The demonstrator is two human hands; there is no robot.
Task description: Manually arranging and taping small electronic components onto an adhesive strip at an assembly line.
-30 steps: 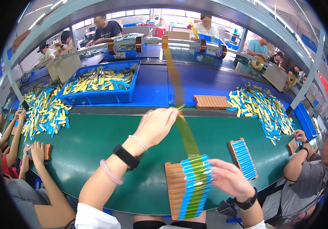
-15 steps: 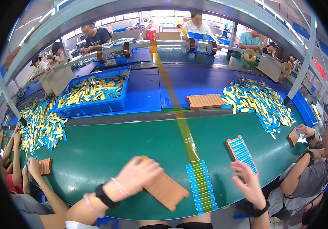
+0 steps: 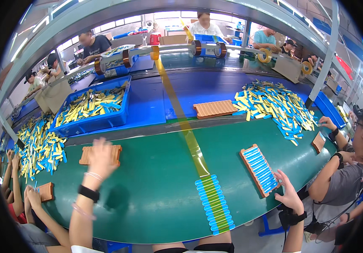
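the fingers of the left hand (image 3: 100,155) are blurred, spread over the middle of a brown tray (image 3: 84,156); whether they grip it i cannot tell. the right hand (image 3: 290,194) is wide, its thumb well apart from the curved fingers, at the near right edge of a filled tray (image 3: 265,194); whether a fingertip touches that edge i cannot tell. blue pieces (image 3: 261,166) lie side by side along the filled tray.

between the hands, on the green table (image 3: 156,189), lies a strip (image 3: 214,204) of blue pieces in a row, with yellow tape (image 3: 185,126) down their middle. from the strip's far end the tape runs away across the table and up to a roll (image 3: 155,52).

farther out, a ribbed tray (image 3: 215,109) sits beside a pile (image 3: 274,107) of blue and yellow pieces. at left, a blue bin (image 3: 93,125) holds more such pieces, with a second pile (image 3: 42,145) next to it. co-workers' hands show at both sides.
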